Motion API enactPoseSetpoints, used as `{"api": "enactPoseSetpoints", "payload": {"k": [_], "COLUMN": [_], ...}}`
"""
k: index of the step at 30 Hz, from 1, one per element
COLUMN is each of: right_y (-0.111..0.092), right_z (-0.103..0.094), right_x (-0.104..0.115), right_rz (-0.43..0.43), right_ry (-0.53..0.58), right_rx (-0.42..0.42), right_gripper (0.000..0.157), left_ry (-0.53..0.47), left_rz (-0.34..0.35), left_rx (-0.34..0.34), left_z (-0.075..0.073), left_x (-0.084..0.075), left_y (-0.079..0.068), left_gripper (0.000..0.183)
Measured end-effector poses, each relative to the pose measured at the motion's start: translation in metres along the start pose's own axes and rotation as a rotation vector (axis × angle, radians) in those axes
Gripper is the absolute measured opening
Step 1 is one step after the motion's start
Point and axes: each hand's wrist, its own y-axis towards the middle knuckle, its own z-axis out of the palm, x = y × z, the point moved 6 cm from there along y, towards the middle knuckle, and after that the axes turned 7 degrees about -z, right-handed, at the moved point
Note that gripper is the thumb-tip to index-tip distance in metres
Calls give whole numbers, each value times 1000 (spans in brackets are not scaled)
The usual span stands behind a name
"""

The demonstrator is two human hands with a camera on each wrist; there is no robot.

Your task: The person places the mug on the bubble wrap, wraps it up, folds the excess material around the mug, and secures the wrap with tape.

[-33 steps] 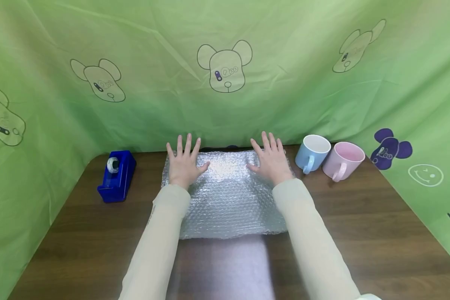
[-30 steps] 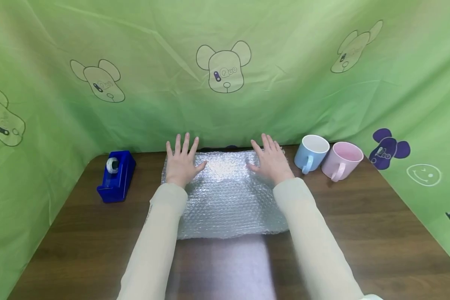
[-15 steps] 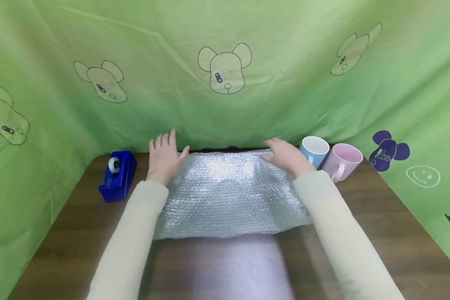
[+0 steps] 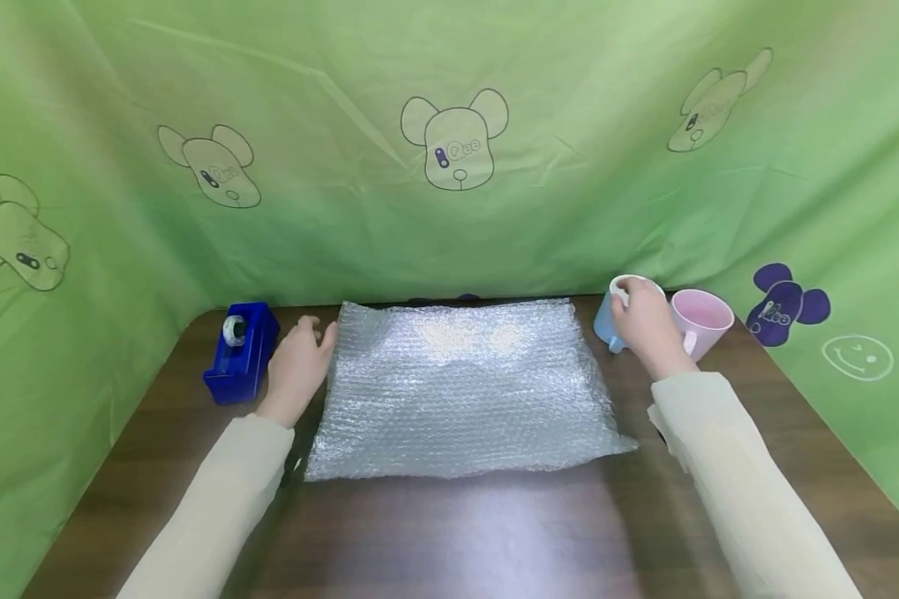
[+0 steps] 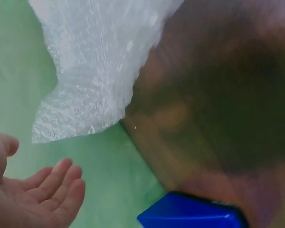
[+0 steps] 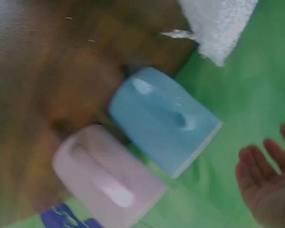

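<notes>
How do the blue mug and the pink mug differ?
The blue mug is light blue outside; the pink mug is pink inside and out. The blue mug stands nearer the bubble wrap, the pink mug farther from it. The right hand is closer to the blue mug than to the pink mug. Both are upright, handled mugs on the table.

Right hand [image 4: 647, 323] has moved — from bubble wrap [image 4: 457, 391] to blue mug [image 6: 156, 123]
</notes>
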Motion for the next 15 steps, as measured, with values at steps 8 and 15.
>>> {"api": "enactPoseSetpoints", "payload": {"k": [8, 15], "right_y": [-22, -33], "right_z": [10, 35], "right_x": [-35, -55], "right_rz": [176, 362], "right_ry": [110, 254], "right_rx": [-200, -156], "right_gripper": [45, 49], "left_ry": [-22, -50], "left_rz": [-30, -30], "left_rx": [397, 421], "left_z": [26, 38], "left_x": [24, 39], "left_y": [-16, -29], "left_gripper": [69, 67]}}
